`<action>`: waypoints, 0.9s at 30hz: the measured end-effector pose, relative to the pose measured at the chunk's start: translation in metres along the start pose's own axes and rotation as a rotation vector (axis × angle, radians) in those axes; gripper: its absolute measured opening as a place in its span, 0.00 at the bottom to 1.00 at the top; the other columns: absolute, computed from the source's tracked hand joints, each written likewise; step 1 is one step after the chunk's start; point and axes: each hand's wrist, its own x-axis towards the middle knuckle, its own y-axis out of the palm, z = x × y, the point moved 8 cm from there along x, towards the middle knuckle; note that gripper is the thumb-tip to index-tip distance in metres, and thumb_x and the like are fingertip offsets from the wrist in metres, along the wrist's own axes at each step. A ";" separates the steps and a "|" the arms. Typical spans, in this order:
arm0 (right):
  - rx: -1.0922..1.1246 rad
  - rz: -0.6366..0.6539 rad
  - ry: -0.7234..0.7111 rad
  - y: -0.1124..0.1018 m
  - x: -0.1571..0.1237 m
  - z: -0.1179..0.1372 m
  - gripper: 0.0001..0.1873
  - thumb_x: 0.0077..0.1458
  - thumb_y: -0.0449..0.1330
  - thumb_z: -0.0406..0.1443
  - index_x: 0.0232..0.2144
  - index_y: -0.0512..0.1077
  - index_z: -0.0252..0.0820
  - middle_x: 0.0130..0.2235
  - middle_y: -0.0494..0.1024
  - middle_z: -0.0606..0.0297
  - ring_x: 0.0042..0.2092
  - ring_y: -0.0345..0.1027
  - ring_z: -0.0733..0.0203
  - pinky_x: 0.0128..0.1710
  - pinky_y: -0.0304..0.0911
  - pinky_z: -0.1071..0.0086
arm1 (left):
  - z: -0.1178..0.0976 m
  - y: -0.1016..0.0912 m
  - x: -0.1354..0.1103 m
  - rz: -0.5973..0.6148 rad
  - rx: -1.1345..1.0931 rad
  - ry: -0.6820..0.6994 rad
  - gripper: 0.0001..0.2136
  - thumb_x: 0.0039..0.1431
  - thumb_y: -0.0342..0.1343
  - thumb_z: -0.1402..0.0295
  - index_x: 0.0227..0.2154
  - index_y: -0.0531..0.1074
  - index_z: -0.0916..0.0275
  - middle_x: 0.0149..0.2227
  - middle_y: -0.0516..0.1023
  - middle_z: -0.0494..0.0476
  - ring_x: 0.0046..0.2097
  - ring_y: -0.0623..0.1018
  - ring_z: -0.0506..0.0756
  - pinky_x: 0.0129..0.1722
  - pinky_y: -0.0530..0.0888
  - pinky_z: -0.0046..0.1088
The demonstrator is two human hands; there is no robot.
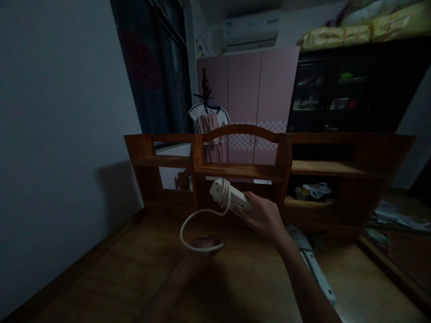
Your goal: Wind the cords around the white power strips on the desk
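My right hand (264, 216) is closed around one end of a white power strip (240, 198), raised above the wooden desk top. The strip's white cord (182, 229) is wound several times round its far end, and a free length loops down to the left. My left hand (204, 246) is at the lower part of that loop; motion blur and shadow hide its fingers, so I cannot see whether it grips the cord. Right of my right forearm, a second white power strip (318, 273) lies on the desk, a greyish cord wrapped around its upper end.
A wooden shelf unit (239, 170) stands along the desk's back edge, with a tape roll and plastic bag (313, 191) in its right compartment. A pale wall (67, 157) borders the left side. Papers in plastic (400, 215) lie at the far right.
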 end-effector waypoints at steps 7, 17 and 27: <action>-0.195 0.191 -0.035 0.027 0.000 -0.022 0.15 0.54 0.57 0.48 0.40 0.68 0.47 0.38 0.79 0.63 0.37 0.73 0.53 0.30 0.50 0.68 | -0.001 -0.010 -0.009 -0.359 -0.172 0.016 0.18 0.65 0.44 0.70 0.22 0.74 0.64 0.20 0.76 0.56 0.22 0.73 0.49 0.26 0.68 0.24; -0.175 0.307 -0.104 0.041 -0.005 -0.009 0.17 0.53 0.58 0.47 0.41 0.70 0.45 0.37 0.79 0.60 0.38 0.73 0.52 0.31 0.54 0.69 | 0.013 -0.020 -0.002 -0.281 -0.114 -0.190 0.24 0.65 0.47 0.63 0.62 0.54 0.50 0.47 0.74 0.57 0.44 0.77 0.54 0.40 0.74 0.27; -0.166 0.377 -0.151 0.035 -0.018 0.021 0.12 0.50 0.61 0.42 0.36 0.73 0.44 0.35 0.79 0.59 0.38 0.73 0.52 0.32 0.55 0.68 | 0.046 -0.033 -0.009 -0.433 -0.162 -0.436 0.20 0.66 0.43 0.64 0.59 0.61 0.52 0.52 0.71 0.59 0.47 0.76 0.56 0.44 0.73 0.28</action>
